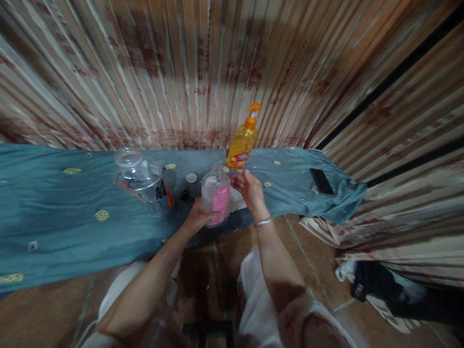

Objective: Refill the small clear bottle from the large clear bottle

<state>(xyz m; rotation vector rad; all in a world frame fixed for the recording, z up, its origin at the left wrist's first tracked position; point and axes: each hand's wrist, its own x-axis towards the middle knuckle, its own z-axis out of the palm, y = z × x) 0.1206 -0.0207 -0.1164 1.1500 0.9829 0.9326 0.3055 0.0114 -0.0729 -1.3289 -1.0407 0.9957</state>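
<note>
My left hand (198,217) grips the lower part of a clear bottle (214,193) with a pink label, its thumb across the front. That bottle stands upright, and no cap shows on its neck. Just right of it, my right hand (250,189) is open, fingers stretched toward the bottle; I cannot tell whether they touch it. Something white (236,199), perhaps a cloth or tissue, lies partly hidden behind the bottle and right wrist. Behind the right hand stands an orange pump bottle (242,145) of yellow liquid. A white cap (191,178) and a small dark round piece (185,195) lie left of the held bottle.
A large clear plastic jar (141,179) without a visible lid stands at the left on the blue-green tablecloth (72,203). Toward the right end lies a black phone (322,181). Pleated patterned curtains (174,72) hang behind, and dark poles (391,67) cross the right side.
</note>
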